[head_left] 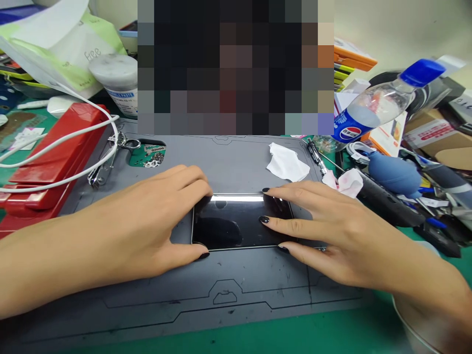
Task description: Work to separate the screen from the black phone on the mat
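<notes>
A black smartphone (236, 223) lies face up on a grey work mat (236, 162), its glossy screen reflecting a strip of light. My left hand (147, 226) grips the phone's left end, fingers curled over the top corner and thumb at the bottom corner. My right hand (324, 231) holds the right end, with the index finger on the top edge, another finger flat on the screen and the thumb at the bottom edge. The nails are dark.
A white wipe (287, 162) and a screwdriver (317, 156) lie on the mat behind the phone. A red case (55, 157), white cable (73, 142) and tweezers (106, 164) sit left. A Pepsi bottle (379, 101), blue air blower (394, 173) and boxes crowd the right.
</notes>
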`<act>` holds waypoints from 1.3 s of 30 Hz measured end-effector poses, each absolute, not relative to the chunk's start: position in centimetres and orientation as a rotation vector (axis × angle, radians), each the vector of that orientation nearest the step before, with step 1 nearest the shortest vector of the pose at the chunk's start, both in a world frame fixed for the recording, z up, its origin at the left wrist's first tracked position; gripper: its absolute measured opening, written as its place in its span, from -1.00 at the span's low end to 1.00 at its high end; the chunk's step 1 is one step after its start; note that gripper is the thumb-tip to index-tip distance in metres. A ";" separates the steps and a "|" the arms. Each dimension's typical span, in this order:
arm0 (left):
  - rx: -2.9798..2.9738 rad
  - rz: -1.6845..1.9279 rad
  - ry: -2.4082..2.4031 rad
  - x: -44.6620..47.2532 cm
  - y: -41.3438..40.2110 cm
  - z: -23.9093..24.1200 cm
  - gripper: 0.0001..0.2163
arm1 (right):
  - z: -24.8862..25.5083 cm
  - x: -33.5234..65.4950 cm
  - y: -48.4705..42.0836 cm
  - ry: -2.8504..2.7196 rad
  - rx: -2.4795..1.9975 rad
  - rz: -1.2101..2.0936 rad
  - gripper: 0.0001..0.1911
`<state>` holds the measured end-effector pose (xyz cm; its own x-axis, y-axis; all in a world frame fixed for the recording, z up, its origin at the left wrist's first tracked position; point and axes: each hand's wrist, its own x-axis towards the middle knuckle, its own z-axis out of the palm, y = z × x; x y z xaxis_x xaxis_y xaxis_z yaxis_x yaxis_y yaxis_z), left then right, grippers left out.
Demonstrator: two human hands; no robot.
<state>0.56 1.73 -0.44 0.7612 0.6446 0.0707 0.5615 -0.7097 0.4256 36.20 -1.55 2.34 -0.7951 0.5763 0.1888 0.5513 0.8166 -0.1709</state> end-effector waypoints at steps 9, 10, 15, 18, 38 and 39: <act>2.532 0.281 0.922 1.0 1.6 -0.2 -0.61 | 2.5 36.1 -1.8 -2.750 -0.890 0.161 -0.68; 2.520 0.279 0.926 1.0 1.6 -0.2 -0.61 | 2.6 36.1 -1.8 -2.747 -0.897 0.160 -0.68; 2.432 0.250 0.945 1.2 1.5 -0.1 -0.69 | 2.8 35.9 -2.1 -2.742 -0.924 0.187 -0.69; 2.399 0.234 0.970 1.3 1.5 0.0 -0.71 | 2.9 35.8 -2.0 -2.743 -0.953 0.219 -0.68; 2.278 0.117 1.021 2.3 1.5 0.1 -0.58 | 3.1 35.9 -2.3 -2.763 -1.022 0.165 -0.71; 2.267 0.103 1.026 2.4 1.5 0.1 -0.57 | 3.2 36.0 -2.4 -2.763 -1.025 0.165 -0.71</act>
